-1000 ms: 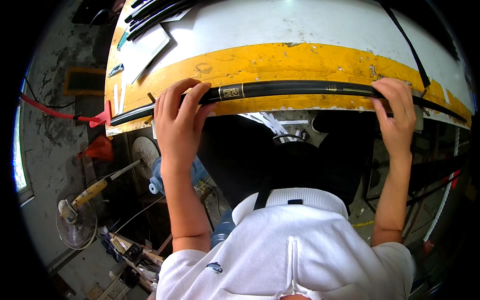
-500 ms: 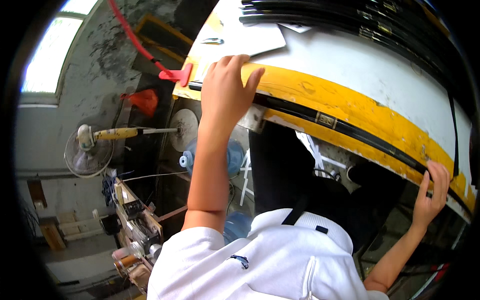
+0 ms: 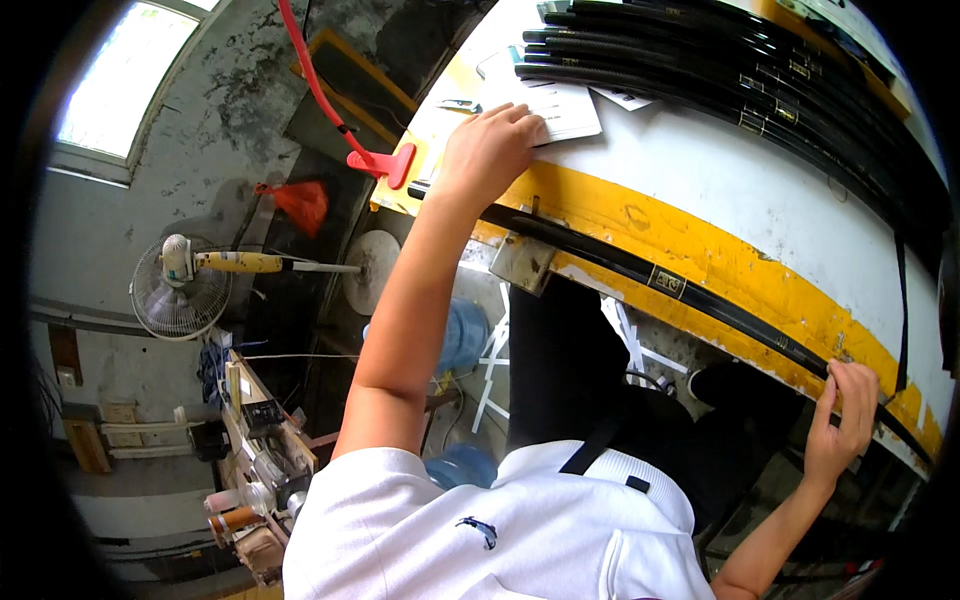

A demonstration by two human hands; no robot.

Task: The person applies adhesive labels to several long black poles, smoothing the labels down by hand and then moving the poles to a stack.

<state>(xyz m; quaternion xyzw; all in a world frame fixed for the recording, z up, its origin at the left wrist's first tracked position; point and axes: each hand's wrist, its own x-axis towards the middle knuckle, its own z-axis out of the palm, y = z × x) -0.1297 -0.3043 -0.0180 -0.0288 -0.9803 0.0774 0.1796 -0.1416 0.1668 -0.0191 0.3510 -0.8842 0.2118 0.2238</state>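
Note:
A long black rod (image 3: 600, 248) with gold-patterned bands lies along the yellow front edge of the workbench (image 3: 640, 215). My right hand (image 3: 845, 415) is closed around it near its right end. Toward the other end, my left forearm crosses above the rod. My left hand (image 3: 490, 150) reaches onto the bench top, fingers extended over the near left corner of a white printed card (image 3: 568, 112); no object shows in its grasp. A small metal tool (image 3: 458, 105) lies just beyond that hand.
Several similar black rods (image 3: 690, 85) lie bundled across the far side of the bench. A red clamp-like piece with a red hose (image 3: 385, 163) sits at the left corner. Leftward stand a fan (image 3: 180, 285) and a small machine (image 3: 265, 440); blue water bottles (image 3: 462, 335) are below.
My left hand has moved from above the rod, farther over the bench, to the white card. My right hand stays on the rod. The whole view has shifted slightly.

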